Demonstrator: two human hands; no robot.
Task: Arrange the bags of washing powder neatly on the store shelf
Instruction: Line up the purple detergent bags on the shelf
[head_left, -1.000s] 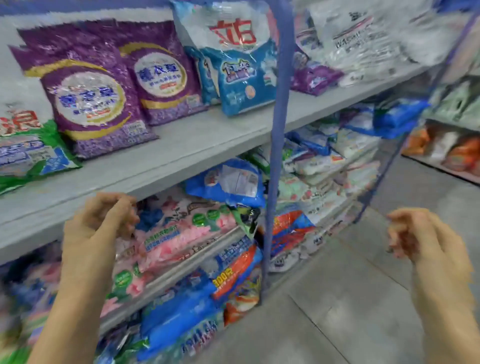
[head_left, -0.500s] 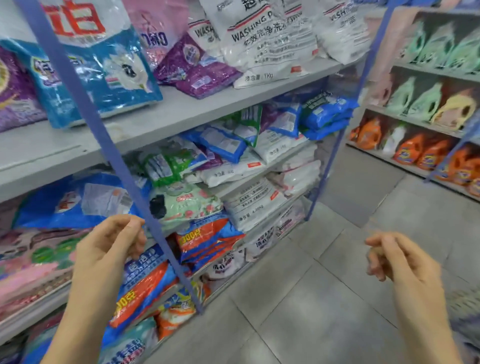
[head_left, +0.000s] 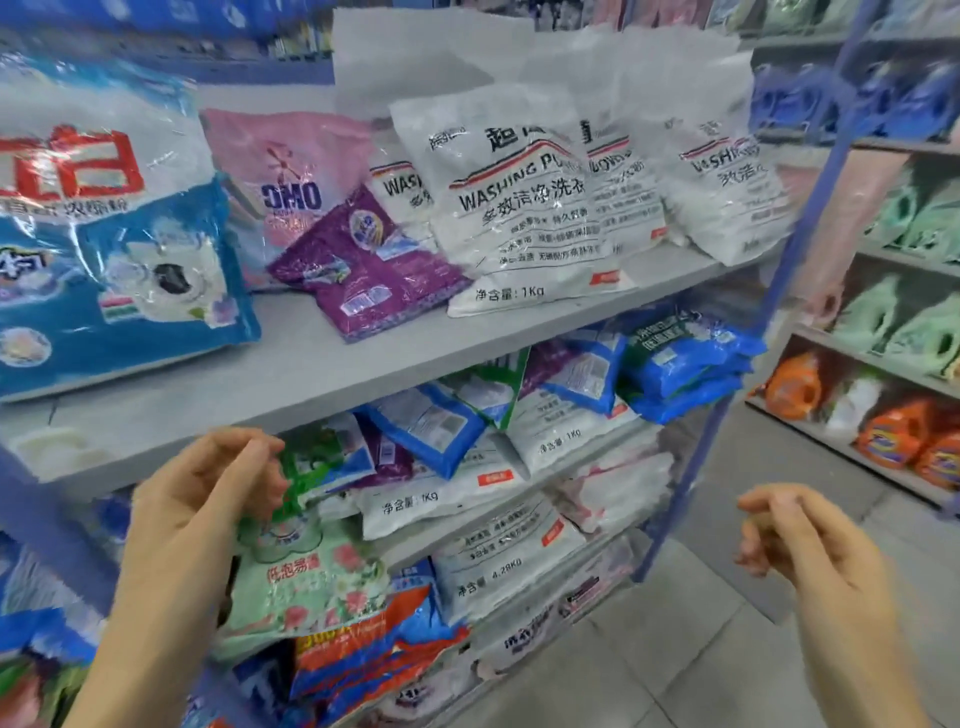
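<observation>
**Empty hands before the powder shelf**

Both hands hover loosely curled, holding nothing — left hand (head_left: 208, 499) near the shelf (head_left: 291, 379) front edge, right hand (head_left: 800, 535) over the floor. White bags (head_left: 524, 208) lean toward the shelf's right end — tilted, overlapping.

Two empty hands, left hand (head_left: 208, 499) and right hand (head_left: 800, 540), hover before a grey shelf (head_left: 332, 364) holding leaning washing powder bags (head_left: 524, 208).
</observation>
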